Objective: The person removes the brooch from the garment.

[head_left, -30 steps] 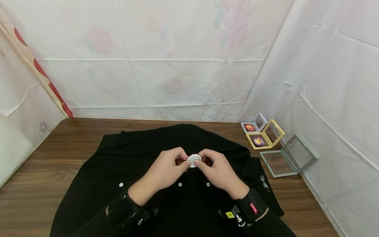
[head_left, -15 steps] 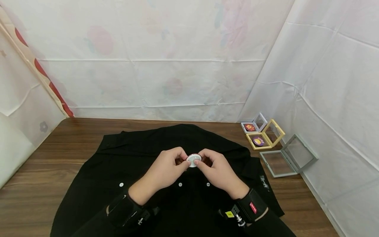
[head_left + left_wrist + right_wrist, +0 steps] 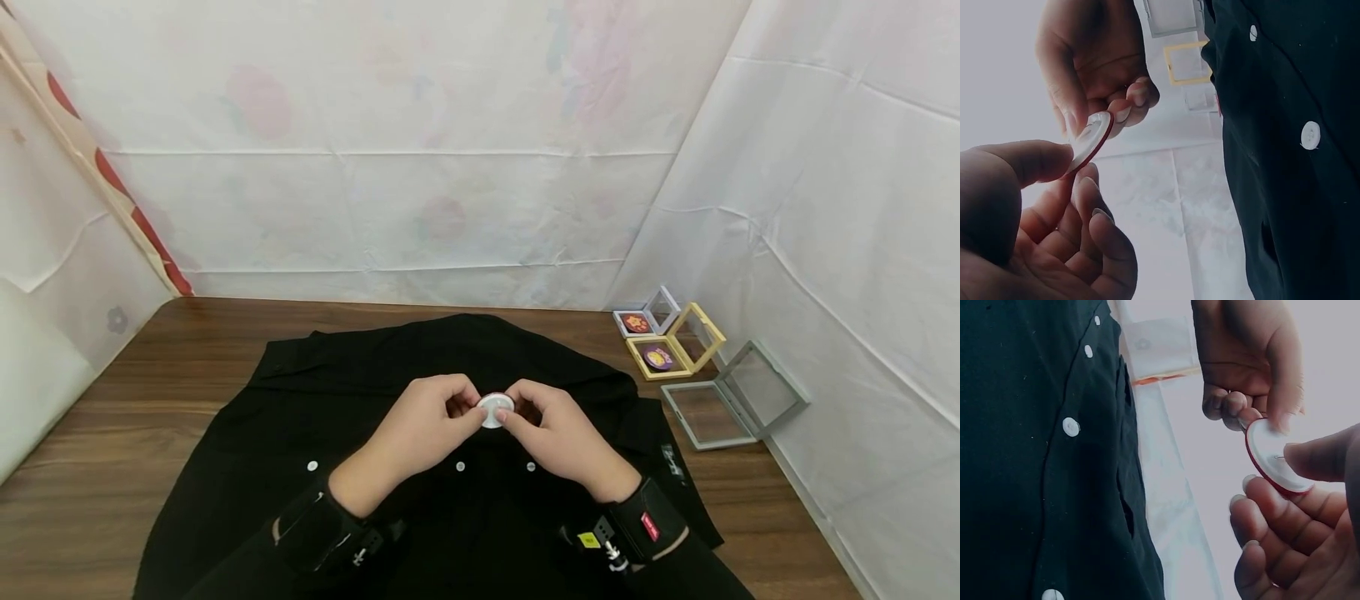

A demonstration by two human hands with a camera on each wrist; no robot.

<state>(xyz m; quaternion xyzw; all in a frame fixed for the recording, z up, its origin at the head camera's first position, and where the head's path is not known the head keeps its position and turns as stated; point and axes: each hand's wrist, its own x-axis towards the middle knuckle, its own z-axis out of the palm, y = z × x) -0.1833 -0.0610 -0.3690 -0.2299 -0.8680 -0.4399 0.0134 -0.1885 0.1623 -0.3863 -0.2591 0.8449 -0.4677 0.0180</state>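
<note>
Between both hands is a round pin badge (image 3: 495,402), its white back facing up toward the head camera. Its rim is red, and a thin wire pin (image 3: 1279,457) shows on the white back in the right wrist view. My left hand (image 3: 429,423) pinches the badge's left edge between thumb and fingers. From the other side, my right hand (image 3: 561,435) pinches it too, its thumb lying on the back by the pin. The badge's front is hidden. Below the hands a black shirt (image 3: 375,350) with white buttons (image 3: 461,467) lies spread out.
At the right of the wooden table (image 3: 75,433) stand three open clear-windowed cases: a lilac one (image 3: 622,327) and a yellow one (image 3: 647,372), each holding a badge, and a grey-green one (image 3: 707,444). White cloth (image 3: 420,200) hangs behind and at the sides.
Both hands keep their pinch on the pin badge. The whole head view has shifted very slightly; otherwise hardly anything differs.
</note>
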